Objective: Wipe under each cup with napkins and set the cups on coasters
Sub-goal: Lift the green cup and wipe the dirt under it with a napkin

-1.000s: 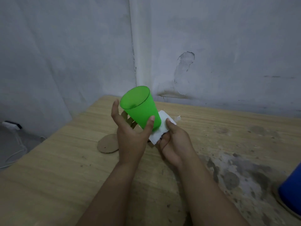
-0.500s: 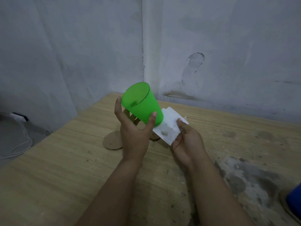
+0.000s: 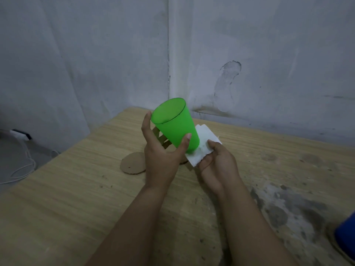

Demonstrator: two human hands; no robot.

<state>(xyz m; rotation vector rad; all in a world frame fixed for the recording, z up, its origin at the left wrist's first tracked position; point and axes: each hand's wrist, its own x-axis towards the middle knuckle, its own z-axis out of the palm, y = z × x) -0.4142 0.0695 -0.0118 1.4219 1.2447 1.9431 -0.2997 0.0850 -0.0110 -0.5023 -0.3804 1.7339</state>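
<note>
The green cup (image 3: 175, 125) looked like smooth, slightly glossy plastic; the napkin (image 3: 203, 148) was soft white paper, the coaster (image 3: 132, 164) matt brown cardboard, the table (image 3: 67, 198) grainy, stained wood.

A single head-worn wide-angle view looks forward and down from above the person's forearms, close over the table (image 3: 57, 208), toward the room corner where two walls (image 3: 269, 45) meet. The left hand (image 3: 161, 160) and right hand (image 3: 217, 167) sit mid-frame, near the lens. The frame's edges bend slightly. No second view shares the scene.
</note>
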